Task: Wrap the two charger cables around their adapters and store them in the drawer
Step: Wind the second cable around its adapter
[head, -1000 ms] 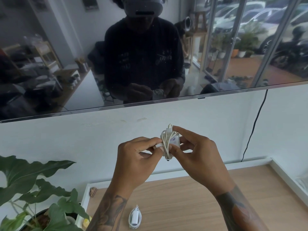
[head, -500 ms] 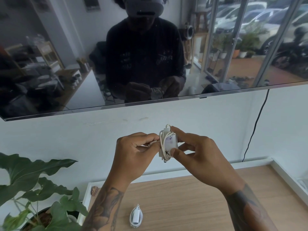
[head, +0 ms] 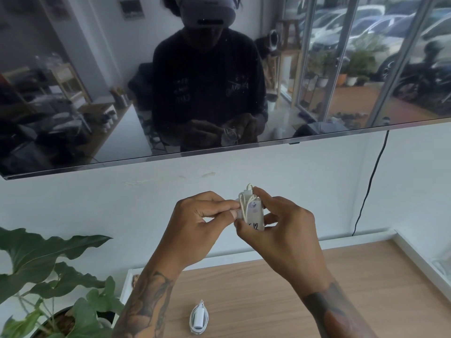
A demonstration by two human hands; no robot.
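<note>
adapter [head: 255, 213]: held up over the top's [head: 280, 296] back edge, long axis upright, cable [head: 245, 203] looped round it
right hand [head: 285, 237]: fingers pinch adapter's top and bottom
left hand [head: 195, 228]: just left, touching; pinches the cable's end at adapter's side
nearer: both on it
second charger [head: 199, 318]: wrapped, lies at top's front-left
drawer: not visible

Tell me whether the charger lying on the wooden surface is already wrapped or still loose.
Wrapped. The charger on the wood lies with its white cable looped closely around the adapter body, no loose length trailing; neither hand touches it.
</note>
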